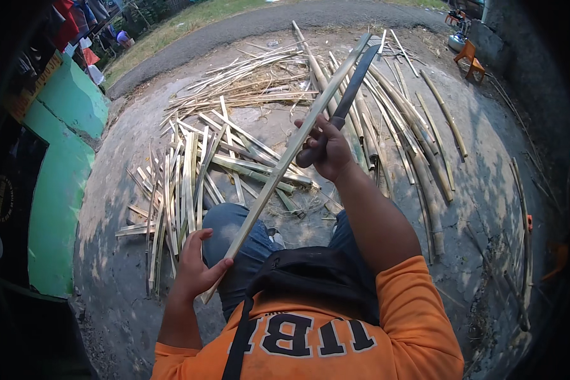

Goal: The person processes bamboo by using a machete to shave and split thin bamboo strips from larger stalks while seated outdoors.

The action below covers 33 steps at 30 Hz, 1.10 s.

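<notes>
Head view: split bamboo strips [190, 183] and poles [418, 158] litter surrounding concrete ground [487, 190].

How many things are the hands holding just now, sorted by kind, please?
Long pale split bamboo strip, held by left hand and steadied at right hand: 1
Dark-bladed machete with dark handle, in right hand: 1
Total: 2

A heap of split bamboo strips [190, 183] covers the concrete ground [487, 171] — longer bamboo poles [418, 145] lie just right of it, an orange chair [470, 57] beyond them, a green wall [57, 183] to its left.
</notes>
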Tool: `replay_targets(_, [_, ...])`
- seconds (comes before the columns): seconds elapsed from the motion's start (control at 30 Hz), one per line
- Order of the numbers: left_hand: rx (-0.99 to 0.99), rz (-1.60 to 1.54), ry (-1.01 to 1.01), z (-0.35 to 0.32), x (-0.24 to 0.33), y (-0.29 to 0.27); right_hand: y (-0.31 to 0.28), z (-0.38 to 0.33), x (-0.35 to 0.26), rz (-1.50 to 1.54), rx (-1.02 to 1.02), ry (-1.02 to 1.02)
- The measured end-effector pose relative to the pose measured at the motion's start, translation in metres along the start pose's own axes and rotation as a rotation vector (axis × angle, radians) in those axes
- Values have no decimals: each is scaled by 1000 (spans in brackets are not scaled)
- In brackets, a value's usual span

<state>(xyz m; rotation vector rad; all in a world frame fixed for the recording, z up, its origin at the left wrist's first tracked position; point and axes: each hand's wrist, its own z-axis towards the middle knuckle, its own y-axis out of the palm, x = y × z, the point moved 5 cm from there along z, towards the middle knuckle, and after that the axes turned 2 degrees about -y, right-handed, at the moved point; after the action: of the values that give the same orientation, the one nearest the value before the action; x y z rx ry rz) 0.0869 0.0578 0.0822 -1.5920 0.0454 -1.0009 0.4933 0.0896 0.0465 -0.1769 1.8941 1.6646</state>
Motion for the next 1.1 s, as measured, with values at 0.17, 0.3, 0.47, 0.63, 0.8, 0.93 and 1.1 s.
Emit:
replay_targets(0.17, [100,-81,126,45,21,43,12,-11,12,-64,-46,25])
replay_targets(0.3, [-8,-206,25,61,24,69,12,-12,22,-126,-75,43])
replay_targets(0.47, [-103,-231,-128,72,14,85,10,-12,20,-169,-99,42])
replay_targets(0.63, [-67,-416,-214,75,2,81,22,-19,13,-275,21,-45])
replay_targets(0.8, [-52,-387,-158,88,-20,68,-20,-5,-7,-637,209,-96])
replay_targets(0.93, [-9,-411,-200,94,-52,79,-17,-9,-1,-1030,206,-131])
replay_targets(1.1, [23,-383,-271,92,-52,78,20,-26,20,-1505,37,-356])
